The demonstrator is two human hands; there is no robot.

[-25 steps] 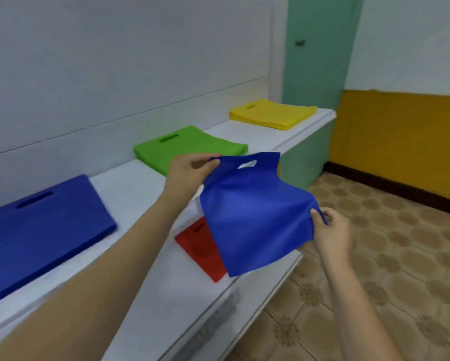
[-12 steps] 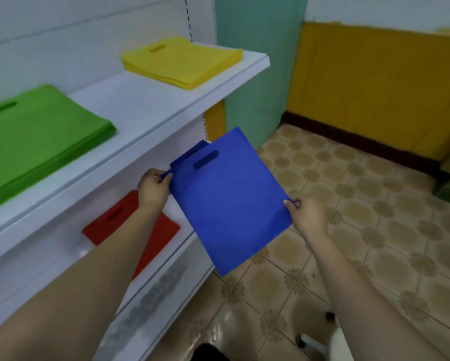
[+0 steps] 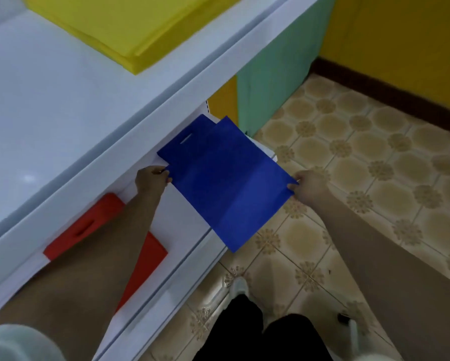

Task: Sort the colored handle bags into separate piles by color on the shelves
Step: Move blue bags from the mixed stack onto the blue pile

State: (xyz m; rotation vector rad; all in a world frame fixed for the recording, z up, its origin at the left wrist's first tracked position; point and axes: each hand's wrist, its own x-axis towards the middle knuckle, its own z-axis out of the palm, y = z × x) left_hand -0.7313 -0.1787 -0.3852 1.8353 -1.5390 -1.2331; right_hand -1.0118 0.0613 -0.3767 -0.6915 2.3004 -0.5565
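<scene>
Over the lower shelf (image 3: 184,225), left hand (image 3: 151,179) and right hand (image 3: 308,187) pinch the blue bag (image 3: 226,186).

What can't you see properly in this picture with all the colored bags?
- Red bags, head view: the left arm and the upper shelf cover much of them.
- Yellow bags: cut off by the top edge.
- Lower shelf under the blue bag: hidden by the bag, held by left hand and right hand.

Blue bag (image 3: 226,183) flat, tilted, over lower shelf (image 3: 182,230) edge
</scene>
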